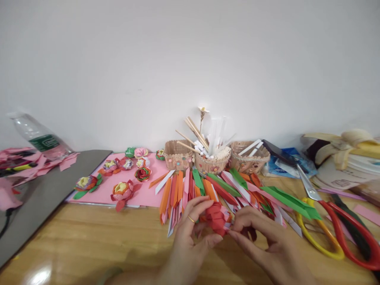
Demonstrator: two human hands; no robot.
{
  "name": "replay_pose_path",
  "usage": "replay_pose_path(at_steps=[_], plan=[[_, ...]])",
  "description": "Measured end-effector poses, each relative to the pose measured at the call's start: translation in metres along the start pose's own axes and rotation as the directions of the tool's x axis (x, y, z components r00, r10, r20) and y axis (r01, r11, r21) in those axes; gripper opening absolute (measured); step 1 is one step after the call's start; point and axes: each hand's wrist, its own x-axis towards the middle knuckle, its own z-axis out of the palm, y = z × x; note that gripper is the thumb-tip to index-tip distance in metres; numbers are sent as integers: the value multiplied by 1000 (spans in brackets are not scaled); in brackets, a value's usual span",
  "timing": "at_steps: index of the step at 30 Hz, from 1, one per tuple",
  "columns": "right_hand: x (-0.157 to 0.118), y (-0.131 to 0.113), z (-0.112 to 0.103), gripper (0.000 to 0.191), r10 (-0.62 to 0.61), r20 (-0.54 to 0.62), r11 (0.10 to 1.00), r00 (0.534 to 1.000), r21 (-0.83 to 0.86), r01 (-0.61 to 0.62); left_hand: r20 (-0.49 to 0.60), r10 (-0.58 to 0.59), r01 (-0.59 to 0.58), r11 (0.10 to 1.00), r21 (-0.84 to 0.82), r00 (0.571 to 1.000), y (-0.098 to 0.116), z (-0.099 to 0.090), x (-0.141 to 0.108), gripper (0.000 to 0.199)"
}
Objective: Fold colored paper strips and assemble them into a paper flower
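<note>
A red folded-paper flower [216, 217], with some pale pink or lilac showing at its right side, is held up over the near edge of the strip pile. My left hand [194, 233] grips it from the left, thumb below and fingers behind; a ring is on one finger. At the flower's lower right, my right hand [261, 237] pinches its edge between thumb and fingertips. Just behind both hands lie folded paper strips [175, 192] in orange, red, pink, white and green. Part of the flower is hidden by the fingers.
Several finished paper flowers [122, 192] sit on pink paper [103, 194] at left. Three small baskets [179, 156] stand by the wall, the middle one holding sticks. Red-handled scissors [341, 229] lie right, near a phone [279, 152] and banana peel [341, 148]. A bottle [41, 136] leans far left.
</note>
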Motion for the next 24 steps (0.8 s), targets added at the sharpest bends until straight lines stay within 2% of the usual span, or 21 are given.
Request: replay_pose_path(at_steps=[3,5,8,11,13,15,17,20,22,24], plan=[[3,1,1,19,214,87,959,973,173,-226,13,37,-38,999,32,999,-4,-1,0,42],[2,0,3,18,294,114,904,949,290,-314,7,54,-54,998,31,999,-7,-1,-1,42],[1,1,7,18,362,112,811,926,451,-372,-39,42,-42,999,10,998,-10,1,-2,42],[2,3,10,28,402,192,675,895,599,-431,-70,37,-37,999,-1,997,-11,2,-2,42],[4,6,11,32,408,254,602,877,647,-467,-76,53,-53,999,9,996,-11,3,-3,42],[5,8,12,33,417,289,574,862,652,-496,-76,82,-80,996,33,994,-12,2,-3,42],[6,9,11,31,428,288,592,857,626,-507,-51,126,-123,990,73,991,-13,0,-3,42],[5,8,9,22,422,246,692,872,534,-486,12,167,-166,975,145,986,-13,-3,-3,44],[4,5,6,14,369,195,803,909,426,-417,39,153,-158,972,175,987,-11,-5,-2,44],[3,2,3,12,257,134,921,957,268,-284,61,104,-113,976,184,993,-8,-5,-2,45]])
